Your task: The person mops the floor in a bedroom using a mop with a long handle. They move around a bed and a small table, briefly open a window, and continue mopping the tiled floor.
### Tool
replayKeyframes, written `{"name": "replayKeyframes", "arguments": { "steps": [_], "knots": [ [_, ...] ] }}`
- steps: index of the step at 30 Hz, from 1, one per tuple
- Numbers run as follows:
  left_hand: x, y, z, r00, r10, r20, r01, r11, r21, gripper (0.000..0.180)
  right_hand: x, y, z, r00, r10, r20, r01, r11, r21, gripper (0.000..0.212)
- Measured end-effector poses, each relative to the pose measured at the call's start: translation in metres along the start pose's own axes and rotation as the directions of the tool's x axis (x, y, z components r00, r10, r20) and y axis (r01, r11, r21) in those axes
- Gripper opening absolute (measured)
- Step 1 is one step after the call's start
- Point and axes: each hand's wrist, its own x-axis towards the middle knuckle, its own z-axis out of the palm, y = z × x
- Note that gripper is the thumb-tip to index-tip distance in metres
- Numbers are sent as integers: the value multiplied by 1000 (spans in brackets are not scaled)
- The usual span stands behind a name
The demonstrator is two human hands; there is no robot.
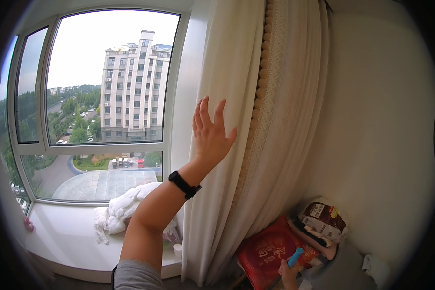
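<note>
My left hand (211, 137) is raised against the cream curtain (232, 63), its fingers spread and holding nothing. Whether the fingertips touch the fabric I cannot tell. A black band (182, 184) circles that wrist. Down at the lower right, my right hand (288, 276) is closed around a blue handle (295, 257) that points upward; the rest of that tool is out of sight. The curtain hangs in long folds, with a lace strip (274, 63) and a row of beige pompoms (261, 82) along its edge.
Left of the curtain is a window (166, 87) above a white sill (67, 232), where a bunched white cloth (123, 208) lies. Below the curtain sit a red package (263, 249) and a brown-and-white bag (324, 217). A bare wall (382, 121) rises at the right.
</note>
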Motion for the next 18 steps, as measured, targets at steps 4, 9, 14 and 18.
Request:
{"name": "replayKeyframes", "arguments": {
  "steps": [4,9,14,18],
  "knots": [
    [51,-61,41,993,80,-86,-70,992,108,57,-2,20,17,983,-17,-181,19,1000,11,16],
    [81,-156,24,978,-56,201,110,957,-268,47,-22,45,48,893,-280,-353,186,943,-276,15],
    [93,-249,-81,963,-94,-251,20,959,-284,48,-56,25,121,881,-333,-335,94,819,-566,24],
    [108,-321,-148,881,-305,-361,172,919,-355,46,-45,63,118,900,-276,-338,46,831,-555,22]
  ]
}}
